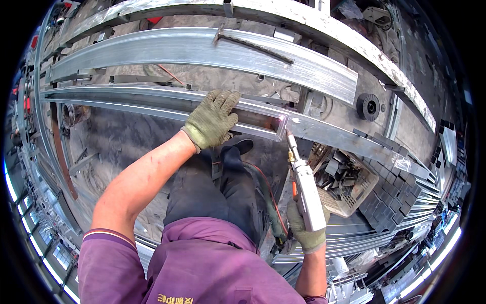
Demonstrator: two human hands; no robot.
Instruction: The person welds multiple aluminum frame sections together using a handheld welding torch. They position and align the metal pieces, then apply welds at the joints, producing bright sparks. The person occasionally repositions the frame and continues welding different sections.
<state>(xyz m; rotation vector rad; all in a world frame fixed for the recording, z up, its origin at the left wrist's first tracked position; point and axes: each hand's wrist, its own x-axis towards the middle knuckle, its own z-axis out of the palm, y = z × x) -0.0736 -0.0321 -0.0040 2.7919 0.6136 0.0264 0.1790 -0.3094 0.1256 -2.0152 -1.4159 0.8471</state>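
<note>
A long, narrow frame of silvery metal bars (pixel 257 131) lies across in front of me. My gloved left hand (pixel 212 117) is closed over it, with the fingers reaching across to the far bar. At the frame's right end, a small pinkish-white glow shows by the corner. A white handheld welding gun (pixel 310 195) is in my gloved right hand (pixel 304 230), which wraps round its lower part. The gun's narrow tip points up at that corner and is close to it; whether they touch I cannot tell. Some right-hand fingers are hidden behind the gun.
Beyond the frame lies a wide metal bar (pixel 152 48) with a hammer-like tool with a ribbed rod handle (pixel 258 48) on it. A black spool (pixel 368 107) sits farther right. Nearer right are a crate (pixel 372 185) of metal offcuts and stacked square tubes (pixel 392 195). An orange hose (pixel 273 197) hangs beside my legs.
</note>
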